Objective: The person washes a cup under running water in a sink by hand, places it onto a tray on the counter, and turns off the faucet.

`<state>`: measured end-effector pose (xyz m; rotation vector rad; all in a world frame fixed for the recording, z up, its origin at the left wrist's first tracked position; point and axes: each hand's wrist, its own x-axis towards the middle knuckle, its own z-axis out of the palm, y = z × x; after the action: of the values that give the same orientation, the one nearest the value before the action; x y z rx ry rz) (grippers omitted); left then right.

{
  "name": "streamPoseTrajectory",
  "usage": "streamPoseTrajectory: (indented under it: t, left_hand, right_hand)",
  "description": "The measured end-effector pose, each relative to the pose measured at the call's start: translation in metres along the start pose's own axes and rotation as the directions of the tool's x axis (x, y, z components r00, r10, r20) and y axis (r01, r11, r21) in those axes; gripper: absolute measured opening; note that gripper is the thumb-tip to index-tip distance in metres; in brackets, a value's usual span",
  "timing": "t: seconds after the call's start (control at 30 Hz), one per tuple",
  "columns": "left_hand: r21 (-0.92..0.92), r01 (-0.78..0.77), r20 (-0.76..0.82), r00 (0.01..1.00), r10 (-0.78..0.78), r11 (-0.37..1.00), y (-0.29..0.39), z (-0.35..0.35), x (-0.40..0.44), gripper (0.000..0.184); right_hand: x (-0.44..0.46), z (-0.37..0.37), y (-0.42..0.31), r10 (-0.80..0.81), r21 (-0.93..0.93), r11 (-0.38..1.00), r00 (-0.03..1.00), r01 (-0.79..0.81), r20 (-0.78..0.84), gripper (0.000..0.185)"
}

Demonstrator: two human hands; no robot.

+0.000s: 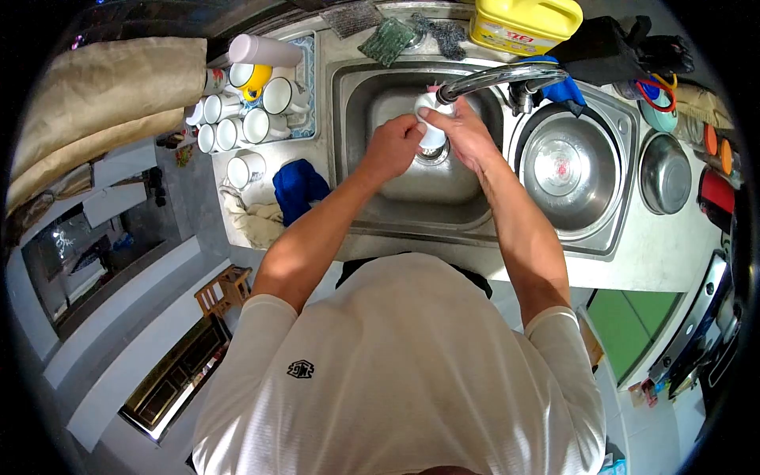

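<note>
Over the left basin of the steel sink (372, 212), a white mug (431, 136) is held between both hands, right by the end of the faucet (483, 77). My left hand (391, 149) is closed with its fingertips at the mug's left side. From the right, my right hand (465, 133) wraps round the mug, thumb across its front. A bit of something pink shows just behind the mug, too small to name. Below the hands lies the drain (431, 154). Whether water is running I cannot make out.
At left, several white mugs (265, 125) and a pale pink bottle (265, 51) sit on a tray (305, 95). A single mug (246, 169) stands near a blue cloth (299, 190). A metal basin (566, 162) fills the right sink; a yellow jug (524, 28) stands behind.
</note>
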<state>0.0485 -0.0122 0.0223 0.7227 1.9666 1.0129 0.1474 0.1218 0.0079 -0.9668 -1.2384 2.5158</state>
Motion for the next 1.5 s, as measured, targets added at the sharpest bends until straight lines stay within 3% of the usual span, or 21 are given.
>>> streamPoseTrajectory:
  t: [0.07,0.17,0.23,0.33,0.4,0.5,0.57,0.67,0.73,0.8,0.83,0.87,0.93,1.0,1.07,1.17,1.27,1.33,1.4,1.43,1.5]
  left_hand:
    - [0.073,-0.038,0.016,0.999,0.037,0.997,0.0,0.004,-0.004,0.027]
    - [0.259,-0.13,0.003,0.991,0.133,0.957,-0.002,0.008,-0.003,0.028]
    - [0.369,-0.165,-0.025,0.982,0.187,0.915,-0.004,0.009,-0.003,0.029]
    - [0.301,-0.191,-0.055,0.975,0.217,0.934,-0.009,0.0,0.001,0.031]
    - [0.01,-0.002,-0.035,0.999,0.002,1.0,-0.01,-0.009,0.007,0.031]
    - [-0.114,0.094,0.047,0.995,-0.089,0.989,-0.005,-0.014,0.011,0.03]
    - [-0.137,0.105,0.056,0.994,-0.098,0.985,0.0,-0.003,0.007,0.03]
    - [-0.074,0.086,0.03,0.996,-0.084,0.993,0.01,0.003,0.003,0.031]
    - [0.016,0.041,-0.007,0.999,-0.041,0.999,0.018,0.001,0.007,0.032]
    - [0.099,0.043,-0.044,0.998,-0.038,0.994,0.019,-0.004,0.015,0.03]
    - [0.096,0.046,-0.055,0.998,-0.04,0.994,0.019,-0.009,0.021,0.03]
    - [0.07,0.071,-0.028,0.997,-0.069,0.995,0.019,-0.014,0.025,0.031]
    - [0.036,0.099,-0.001,0.995,-0.099,0.994,0.017,-0.017,0.032,0.031]
    - [0.168,0.016,-0.002,1.0,-0.016,0.986,0.02,-0.016,0.036,0.035]
    - [0.185,0.023,-0.031,0.999,-0.017,0.983,0.023,-0.012,0.037,0.037]
    - [0.183,0.046,-0.053,0.998,-0.037,0.982,0.025,-0.014,0.043,0.038]
    - [0.127,0.118,-0.043,0.993,-0.113,0.985,0.034,-0.018,0.041,0.039]
    - [0.092,0.165,-0.031,0.986,-0.163,0.982,0.038,-0.017,0.04,0.039]
    - [0.107,0.07,-0.076,0.995,-0.062,0.992,0.033,-0.013,0.041,0.041]
    - [0.107,0.069,-0.074,0.995,-0.061,0.992,0.031,-0.012,0.042,0.041]
    - [0.186,0.087,-0.123,0.99,-0.065,0.979,0.03,-0.009,0.038,0.041]
  right_hand:
    - [0.01,-0.003,0.007,-0.007,-0.038,0.999,0.999,0.005,-0.048,0.05]
    - [0.039,-0.012,0.027,0.139,0.059,0.99,0.96,-0.129,-0.242,0.02]
    - [0.033,-0.013,0.024,0.142,0.121,0.985,0.969,-0.119,-0.204,0.022]
    - [0.02,-0.013,0.03,0.071,0.214,0.975,0.995,-0.053,-0.077,0.028]
    - [0.007,-0.013,0.031,-0.003,0.247,0.969,1.0,0.004,-0.004,0.032]
    - [-0.001,-0.009,0.023,-0.041,0.091,0.995,0.999,0.039,0.017,0.043]
    - [0.0,-0.005,0.014,-0.02,-0.075,0.997,0.998,0.016,-0.051,0.047]
    - [0.025,-0.015,0.017,0.132,0.043,0.991,0.985,-0.128,-0.108,0.038]
    - [0.036,-0.019,0.022,0.088,0.028,0.996,0.984,-0.085,-0.155,0.033]
    - [0.036,-0.019,0.015,-0.1,-0.435,0.899,0.989,0.044,-0.108,0.042]
    - [0.027,-0.02,0.017,-0.229,-0.496,0.851,0.972,0.173,-0.053,0.054]
    - [0.019,-0.019,0.014,-0.223,-0.497,0.851,0.974,0.171,-0.045,0.054]
    - [0.007,-0.027,0.009,-0.324,-0.708,0.649,0.943,0.279,0.074,0.059]
    - [0.003,-0.031,0.002,-0.256,-0.671,0.701,0.963,0.242,0.08,0.06]
    - [0.004,-0.034,-0.001,-0.336,-0.689,0.6,0.91,0.406,0.243,0.058]
    - [0.003,-0.031,-0.01,-0.338,-0.597,0.655,0.886,0.463,0.316,0.056]
    - [-0.005,-0.02,-0.025,-0.279,-0.599,0.688,0.911,0.41,0.303,0.054]
    - [0.006,-0.018,-0.009,-0.349,-0.567,0.713,0.91,0.413,0.225,0.047]
    - [0.005,-0.01,-0.015,-0.325,-0.542,0.775,0.94,0.326,0.101,0.039]
    - [0.005,-0.009,-0.021,-0.197,-0.639,0.756,0.98,0.138,-0.022,0.038]
    - [0.015,-0.017,-0.018,-0.111,-0.689,0.723,0.993,0.046,-0.051,0.042]
